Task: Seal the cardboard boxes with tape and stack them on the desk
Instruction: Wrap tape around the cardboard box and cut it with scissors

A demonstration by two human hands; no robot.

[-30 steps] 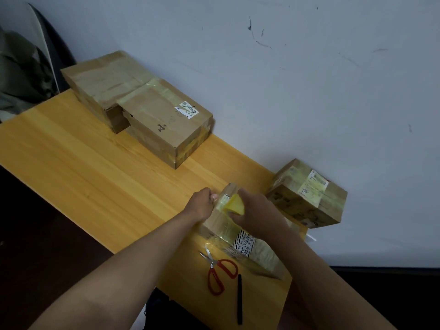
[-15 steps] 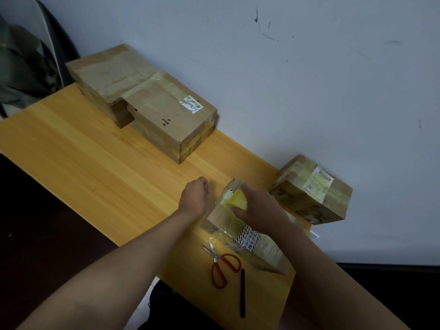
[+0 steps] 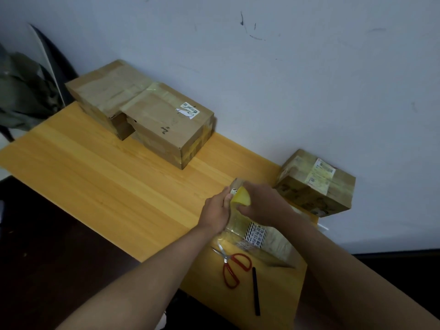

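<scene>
My right hand (image 3: 264, 206) has its grip curled round the yellow tape roll (image 3: 241, 199) on the small box (image 3: 259, 236); my left hand (image 3: 217, 214) holds that box's far end. On the desk (image 3: 95, 177), two big boxes (image 3: 152, 120) by the wall look taped, as does the box at the right (image 3: 314, 184). I judge sealing nearly done, stacking not yet. The small box looks glossy with tape, near the front edge.

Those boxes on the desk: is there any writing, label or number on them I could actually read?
None can be read for certain.
Box by the wall: white sticker, print too small; a dark handwritten mark, unclear.
Right box: two pale shipping labels, blurred.
Box under the hands: black-and-white striped label with characters too blurred to read.
</scene>
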